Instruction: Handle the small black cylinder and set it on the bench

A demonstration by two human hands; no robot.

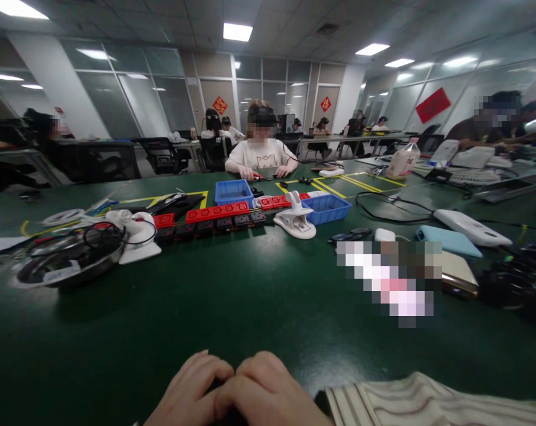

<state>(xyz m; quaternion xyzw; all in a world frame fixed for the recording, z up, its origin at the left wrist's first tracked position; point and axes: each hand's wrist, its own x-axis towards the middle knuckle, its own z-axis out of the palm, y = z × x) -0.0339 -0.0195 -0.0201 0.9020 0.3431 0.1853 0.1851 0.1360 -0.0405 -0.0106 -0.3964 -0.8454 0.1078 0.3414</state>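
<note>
My left hand (192,390) and my right hand (268,390) rest together at the near edge of the dark green table (232,307), knuckles up and fingers curled under. Something small and dark shows between them, too hidden to name. A striped sleeve (419,402) covers my right forearm. Nothing else lies within close reach of either hand.
Across the table runs a row of red and black power strips (219,216), with two blue bins (233,191) (326,208), white stands (296,220) and a metal dish (68,260) of cables. Phones and flat devices (449,239) lie at right. A person sits opposite; others work behind.
</note>
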